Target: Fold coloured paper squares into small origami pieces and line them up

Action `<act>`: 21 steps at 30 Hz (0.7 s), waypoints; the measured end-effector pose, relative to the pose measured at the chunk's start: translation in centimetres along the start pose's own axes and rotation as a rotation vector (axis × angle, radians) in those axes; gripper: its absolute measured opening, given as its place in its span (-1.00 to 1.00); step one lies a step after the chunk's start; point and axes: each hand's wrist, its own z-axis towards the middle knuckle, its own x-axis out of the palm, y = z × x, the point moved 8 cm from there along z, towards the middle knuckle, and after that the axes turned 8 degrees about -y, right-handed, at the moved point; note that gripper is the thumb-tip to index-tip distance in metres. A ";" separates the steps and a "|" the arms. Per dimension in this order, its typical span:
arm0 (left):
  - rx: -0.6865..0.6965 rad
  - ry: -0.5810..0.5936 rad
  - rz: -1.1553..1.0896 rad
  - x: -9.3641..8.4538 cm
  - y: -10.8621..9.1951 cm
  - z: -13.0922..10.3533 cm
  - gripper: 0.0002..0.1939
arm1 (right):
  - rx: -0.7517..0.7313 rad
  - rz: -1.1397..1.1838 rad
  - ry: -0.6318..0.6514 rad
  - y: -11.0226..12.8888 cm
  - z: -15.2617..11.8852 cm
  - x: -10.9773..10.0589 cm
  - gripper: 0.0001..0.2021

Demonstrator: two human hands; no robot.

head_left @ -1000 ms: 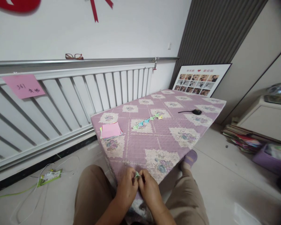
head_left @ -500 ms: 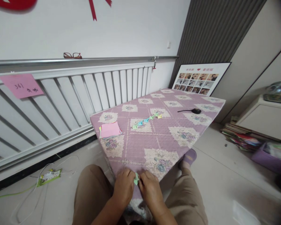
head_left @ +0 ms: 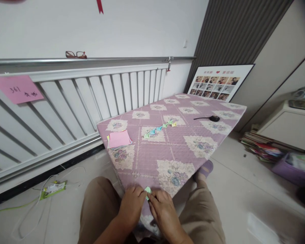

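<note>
At the near end of the table, a small folded green paper (head_left: 147, 190) is pinched between my two hands. My left hand (head_left: 134, 203) grips its left side with curled fingers. Fingers of my right hand (head_left: 163, 206) press on its right side and lower part. Further up the cloth lies a slanting row of small folded papers (head_left: 159, 128) in green, blue and yellow. A stack of coloured paper sheets (head_left: 119, 139), pink on top, rests at the table's left edge.
A purple flowered cloth covers the table (head_left: 152, 162). A black object with a thin strap (head_left: 214, 118) lies at the right. Behind are a white radiator (head_left: 112, 89) and a photo board (head_left: 218, 83). A power strip (head_left: 53, 189) sits on the floor.
My right hand's fingers have shifted left over the green paper, which now shows a broader, pointed top. The view has tilted slightly downward.
</note>
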 end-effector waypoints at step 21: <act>0.170 0.013 0.122 -0.2 -1.2 -2.1 -0.63 | -0.026 -0.061 -0.024 0.3 -2.1 0.1 -0.66</act>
